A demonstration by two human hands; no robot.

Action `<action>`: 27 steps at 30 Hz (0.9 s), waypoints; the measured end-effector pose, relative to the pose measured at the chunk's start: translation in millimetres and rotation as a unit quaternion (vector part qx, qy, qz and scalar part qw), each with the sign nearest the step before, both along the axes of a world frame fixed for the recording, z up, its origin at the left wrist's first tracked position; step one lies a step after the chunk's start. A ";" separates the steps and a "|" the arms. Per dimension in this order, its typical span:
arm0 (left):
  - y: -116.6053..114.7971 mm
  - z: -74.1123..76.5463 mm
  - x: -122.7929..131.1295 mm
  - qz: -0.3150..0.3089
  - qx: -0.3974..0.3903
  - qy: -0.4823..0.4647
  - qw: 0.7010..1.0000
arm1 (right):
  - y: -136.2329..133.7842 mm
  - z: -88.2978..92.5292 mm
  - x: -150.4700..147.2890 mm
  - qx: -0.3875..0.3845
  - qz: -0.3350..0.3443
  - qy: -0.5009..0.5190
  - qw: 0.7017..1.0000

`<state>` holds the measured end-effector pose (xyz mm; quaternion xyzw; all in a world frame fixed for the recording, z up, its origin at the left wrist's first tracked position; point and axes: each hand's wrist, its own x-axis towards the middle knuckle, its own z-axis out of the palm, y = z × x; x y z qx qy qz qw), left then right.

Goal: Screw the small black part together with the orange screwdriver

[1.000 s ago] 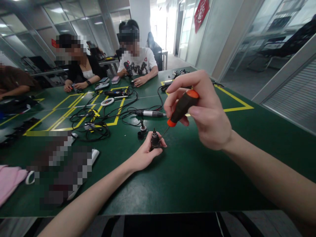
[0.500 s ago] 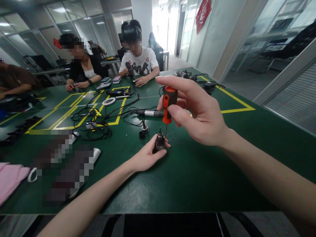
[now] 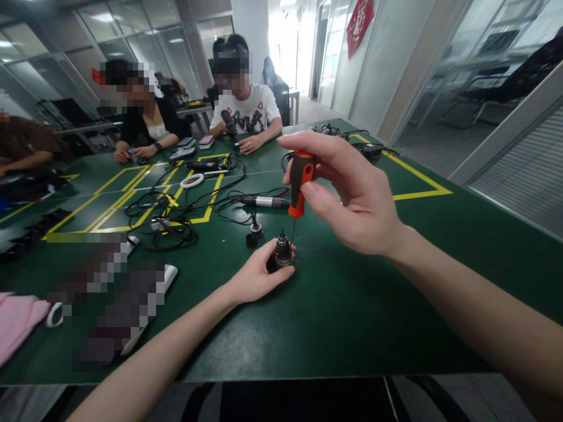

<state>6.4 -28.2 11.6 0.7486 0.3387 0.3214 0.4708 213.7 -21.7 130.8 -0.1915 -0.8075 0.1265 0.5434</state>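
My left hand (image 3: 257, 274) is wrapped round a dark, round metal part (image 3: 282, 252) with a thin tip on top, holding it upright on the green table (image 3: 360, 305). Fingers of my right hand (image 3: 352, 199) grip the orange and black handle of a screwdriver (image 3: 299, 184). Its shaft points down beside the metal part, and its tip is at the part's right side; whether it sits on a screw cannot be made out. Just behind the left hand stand a small metal piece with a stem (image 3: 255, 227) and a short black cap (image 3: 252, 240).
A silver and black pen-shaped tool (image 3: 264, 201) and tangled black cables (image 3: 171, 205) lie farther back. Two blurred-out flat objects (image 3: 132, 310) and pink cloth (image 3: 20, 322) are at left. Across the table, a person in a white shirt (image 3: 250, 108) holds a drill.
The screwdriver handle has turned between my right fingers; more black and less orange faces me. The left hand stays on the metal part. The view has shifted slightly.
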 end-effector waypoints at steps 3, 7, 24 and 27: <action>1.3 -1.0 -0.4 0.018 -0.010 -0.012 1.000 | -1.1 1.4 -1.3 0.023 -0.010 0.001 1.000; 2.7 1.2 -1.1 0.007 -0.026 -0.024 0.999 | -1.4 1.6 -2.2 0.039 -0.023 0.005 0.999; 0.3 4.7 -3.1 -0.032 0.003 -0.015 0.999 | -6.0 -0.5 -7.6 0.011 -0.036 0.062 0.997; -1.2 5.1 -1.8 -0.017 0.007 -0.004 1.000 | -6.2 1.2 -7.3 -0.008 -0.020 0.051 0.998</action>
